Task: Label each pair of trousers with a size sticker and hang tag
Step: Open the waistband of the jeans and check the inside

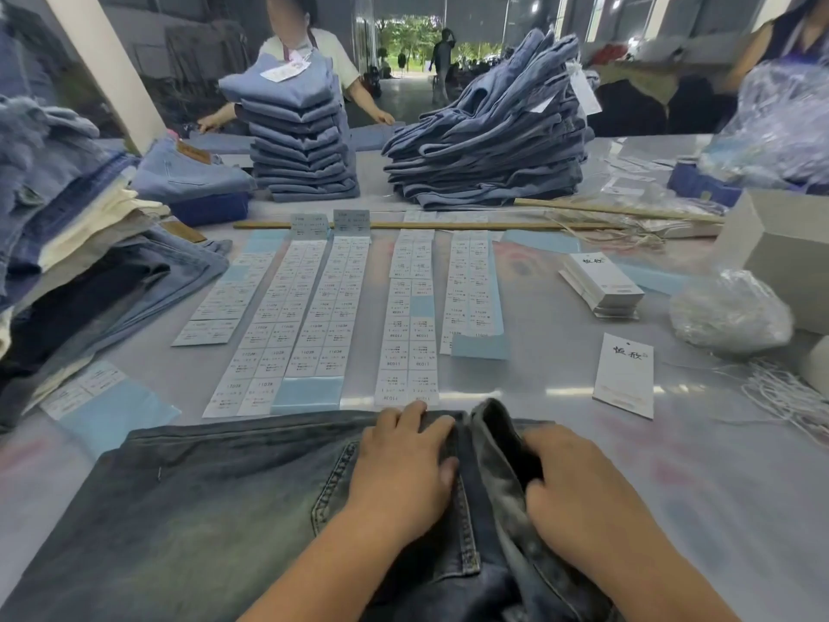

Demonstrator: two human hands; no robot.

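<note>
Head view showed dark jeans point(202, 500) on the near tabletop point(717, 487) bearing no sticker or tag, left hand point(399, 469) pressing flat, right hand point(578, 491) gripping the waistband, sticker strips point(314, 316) and a loose tag point(624, 374) untouched beyond, tagged stacks point(489, 141) behind suggesting earlier pairs done.

"1103K" on the sticker strips point(309, 316); hang tag point(624, 374) characters illegible.

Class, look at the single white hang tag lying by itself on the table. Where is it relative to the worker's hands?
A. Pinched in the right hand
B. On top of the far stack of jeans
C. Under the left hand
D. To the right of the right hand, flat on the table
D: the single hang tag lies flat on the table, beyond and to the right of the right hand, which grips the dark jeans.
</note>
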